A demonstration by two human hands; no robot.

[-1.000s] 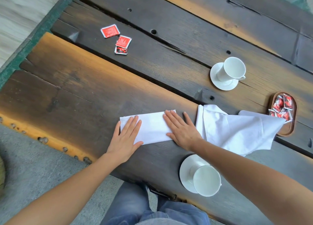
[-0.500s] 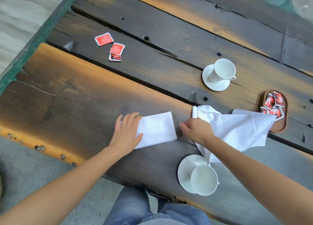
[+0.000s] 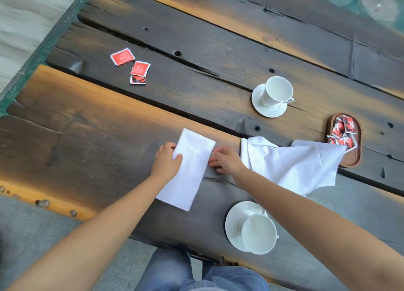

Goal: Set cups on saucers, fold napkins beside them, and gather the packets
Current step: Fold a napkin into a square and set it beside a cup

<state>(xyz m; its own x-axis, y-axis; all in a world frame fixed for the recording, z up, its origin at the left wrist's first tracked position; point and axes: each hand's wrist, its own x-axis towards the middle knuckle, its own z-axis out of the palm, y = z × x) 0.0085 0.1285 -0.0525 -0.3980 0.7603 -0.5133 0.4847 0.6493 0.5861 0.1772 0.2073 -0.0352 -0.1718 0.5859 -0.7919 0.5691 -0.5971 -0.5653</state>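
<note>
A folded white napkin [image 3: 189, 170] lies lengthwise on the dark wooden table [image 3: 98, 137], near its front edge. My left hand [image 3: 167, 161] pinches its left edge, thumb on top. My right hand [image 3: 225, 160] holds its right edge with curled fingers. An unfolded white napkin [image 3: 293, 163] lies crumpled to the right. One white cup [image 3: 259, 233] stands on a saucer [image 3: 235, 220] near me. Another cup [image 3: 276, 91] sits on a saucer [image 3: 269, 110] farther back. Three red packets [image 3: 131, 64] lie loose at the far left.
A small oval wooden tray [image 3: 354, 157] at the right holds several red packets, and the crumpled napkin's corner overlaps it. Deep gaps and holes run between the table planks. My jeans show below the table's front edge.
The folded napkin has been turned from lying crosswise to lying lengthwise. My right hand left the crumpled napkin and came back to the folded one; my left hand went from flat to pinching its edge.
</note>
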